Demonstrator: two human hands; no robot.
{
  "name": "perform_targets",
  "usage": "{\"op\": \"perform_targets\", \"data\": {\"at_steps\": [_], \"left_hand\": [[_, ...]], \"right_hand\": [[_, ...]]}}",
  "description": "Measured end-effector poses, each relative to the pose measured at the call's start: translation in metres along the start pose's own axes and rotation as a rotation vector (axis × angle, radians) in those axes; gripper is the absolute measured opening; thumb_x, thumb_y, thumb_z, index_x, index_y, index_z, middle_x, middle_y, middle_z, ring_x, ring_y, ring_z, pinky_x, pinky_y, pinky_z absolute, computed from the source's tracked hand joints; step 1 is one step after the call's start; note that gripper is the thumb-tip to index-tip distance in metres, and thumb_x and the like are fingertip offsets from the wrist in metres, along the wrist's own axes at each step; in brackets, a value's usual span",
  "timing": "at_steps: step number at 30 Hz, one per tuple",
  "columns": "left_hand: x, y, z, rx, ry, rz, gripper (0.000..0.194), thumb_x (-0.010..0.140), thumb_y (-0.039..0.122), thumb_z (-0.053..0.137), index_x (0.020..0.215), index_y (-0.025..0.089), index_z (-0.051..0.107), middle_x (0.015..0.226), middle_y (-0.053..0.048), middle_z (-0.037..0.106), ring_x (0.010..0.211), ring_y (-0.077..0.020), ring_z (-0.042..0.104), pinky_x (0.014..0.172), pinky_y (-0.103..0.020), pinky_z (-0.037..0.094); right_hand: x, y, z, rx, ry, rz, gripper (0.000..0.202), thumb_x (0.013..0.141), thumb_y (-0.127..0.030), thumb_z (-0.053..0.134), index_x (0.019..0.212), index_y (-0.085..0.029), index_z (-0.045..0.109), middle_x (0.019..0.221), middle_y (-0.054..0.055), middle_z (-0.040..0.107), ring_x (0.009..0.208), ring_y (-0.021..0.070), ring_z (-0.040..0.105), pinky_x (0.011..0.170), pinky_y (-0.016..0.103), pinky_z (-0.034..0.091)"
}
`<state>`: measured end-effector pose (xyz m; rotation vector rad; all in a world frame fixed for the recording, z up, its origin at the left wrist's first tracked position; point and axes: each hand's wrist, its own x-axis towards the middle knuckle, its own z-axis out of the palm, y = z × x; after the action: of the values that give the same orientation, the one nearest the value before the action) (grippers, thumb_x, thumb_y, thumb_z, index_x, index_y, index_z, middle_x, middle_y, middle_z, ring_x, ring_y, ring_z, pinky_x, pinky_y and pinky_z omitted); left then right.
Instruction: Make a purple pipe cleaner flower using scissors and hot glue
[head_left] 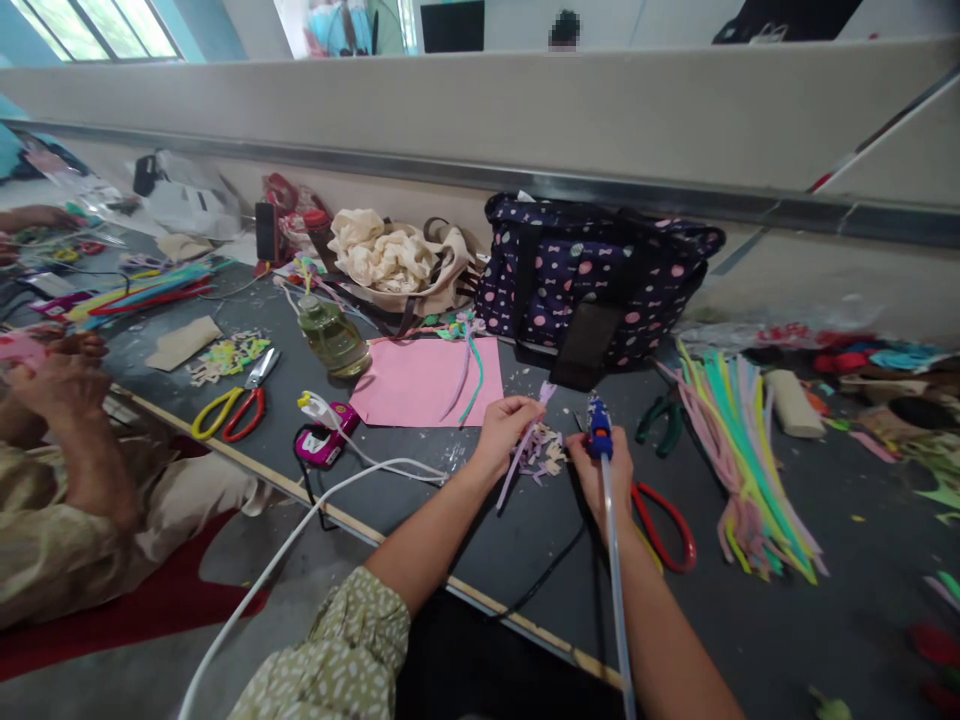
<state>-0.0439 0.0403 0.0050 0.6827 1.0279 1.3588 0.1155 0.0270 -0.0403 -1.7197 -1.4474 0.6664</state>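
Observation:
My left hand (510,430) pinches a purple fuzzy stem (517,466) near its upper end, and the strip hangs down toward the table. My right hand (598,470) is wrapped round a blue glue gun (600,425), with a long clear glue stick (615,580) running back over the forearm. Between the hands lies a small pile of purple and cream pieces (546,455). Red-handled scissors (671,527) rest beside my right wrist, partly hidden by it. Beyond my left hand, a pink sheet (405,380) carries purple and green stems.
A dark patterned bag (555,270) stands at the back, a phone (589,345) leaning on it. Green pliers (661,425) and a bundle of coloured stems (750,460) lie right. Left are a bottle (334,338), a power socket (328,435), a white cable, scissors (244,408) and another person's hands.

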Motion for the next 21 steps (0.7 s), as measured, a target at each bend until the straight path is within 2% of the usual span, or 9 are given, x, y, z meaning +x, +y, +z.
{"op": "perform_targets", "data": {"at_steps": [3, 6, 9, 11, 14, 17, 19, 21], "left_hand": [[0.000, -0.001, 0.000, -0.026, 0.013, 0.003, 0.028, 0.060, 0.038, 0.077, 0.067, 0.012, 0.066, 0.059, 0.001, 0.057, 0.045, -0.0038, 0.042, 0.045, -0.018, 0.031], [0.000, -0.002, 0.001, -0.036, 0.025, -0.006, 0.028, 0.061, 0.038, 0.076, 0.067, 0.013, 0.065, 0.057, 0.002, 0.057, 0.044, -0.0038, 0.042, 0.045, -0.019, 0.030], [0.000, -0.003, 0.000, -0.035, 0.020, 0.001, 0.027, 0.062, 0.037, 0.075, 0.067, 0.012, 0.065, 0.057, 0.002, 0.057, 0.043, -0.0036, 0.041, 0.045, -0.019, 0.029], [0.001, -0.003, -0.001, -0.034, 0.017, 0.014, 0.027, 0.062, 0.037, 0.075, 0.067, 0.012, 0.065, 0.058, 0.002, 0.058, 0.044, -0.0034, 0.041, 0.045, -0.018, 0.029], [0.002, -0.004, -0.002, -0.033, 0.009, 0.016, 0.028, 0.062, 0.037, 0.076, 0.068, 0.012, 0.066, 0.059, 0.001, 0.058, 0.045, -0.0033, 0.042, 0.045, -0.018, 0.030], [0.002, -0.004, -0.002, -0.028, -0.024, -0.015, 0.027, 0.062, 0.037, 0.077, 0.068, 0.012, 0.066, 0.061, 0.000, 0.060, 0.045, -0.0037, 0.045, 0.046, -0.017, 0.032], [0.003, -0.006, -0.003, -0.025, -0.069, -0.057, 0.027, 0.062, 0.036, 0.077, 0.070, 0.012, 0.067, 0.061, 0.000, 0.061, 0.045, -0.0042, 0.047, 0.045, -0.017, 0.034], [0.002, -0.007, -0.004, -0.031, -0.135, -0.118, 0.029, 0.062, 0.036, 0.077, 0.074, 0.012, 0.067, 0.064, -0.002, 0.064, 0.046, -0.0052, 0.049, 0.045, -0.017, 0.036]], "right_hand": [[0.001, -0.002, 0.003, -0.100, -0.054, 0.016, 0.039, 0.074, -0.048, 0.061, 0.100, -0.024, 0.046, 0.087, 0.003, 0.067, 0.072, 0.0197, 0.062, 0.067, 0.029, 0.042], [0.001, -0.009, 0.007, -0.265, -0.081, 0.061, 0.042, 0.076, -0.045, 0.060, 0.108, -0.021, 0.046, 0.081, 0.005, 0.065, 0.069, 0.0219, 0.059, 0.062, 0.029, 0.036], [0.000, -0.014, 0.009, -0.420, -0.091, 0.077, 0.040, 0.082, -0.043, 0.053, 0.113, -0.019, 0.046, 0.074, 0.005, 0.061, 0.063, 0.0203, 0.055, 0.059, 0.028, 0.030], [-0.001, -0.014, 0.009, -0.417, -0.088, 0.061, 0.039, 0.083, -0.042, 0.052, 0.113, -0.018, 0.046, 0.071, 0.004, 0.059, 0.060, 0.0184, 0.052, 0.058, 0.027, 0.029], [-0.001, -0.009, 0.006, -0.291, -0.049, 0.049, 0.039, 0.079, -0.044, 0.057, 0.108, -0.019, 0.049, 0.069, 0.001, 0.058, 0.057, 0.0168, 0.050, 0.057, 0.027, 0.032], [-0.002, -0.006, 0.001, 0.012, 0.003, -0.004, 0.035, 0.073, -0.045, 0.065, 0.095, -0.021, 0.052, 0.072, 0.000, 0.059, 0.061, 0.0161, 0.054, 0.061, 0.028, 0.039], [-0.004, -0.008, -0.001, 0.204, 0.011, -0.037, 0.033, 0.072, -0.043, 0.068, 0.090, -0.021, 0.053, 0.075, -0.001, 0.061, 0.064, 0.0153, 0.057, 0.065, 0.029, 0.043], [-0.006, -0.011, -0.001, 0.294, -0.001, -0.046, 0.031, 0.072, -0.042, 0.069, 0.088, -0.021, 0.054, 0.076, -0.002, 0.062, 0.063, 0.0137, 0.057, 0.065, 0.029, 0.045]]}}
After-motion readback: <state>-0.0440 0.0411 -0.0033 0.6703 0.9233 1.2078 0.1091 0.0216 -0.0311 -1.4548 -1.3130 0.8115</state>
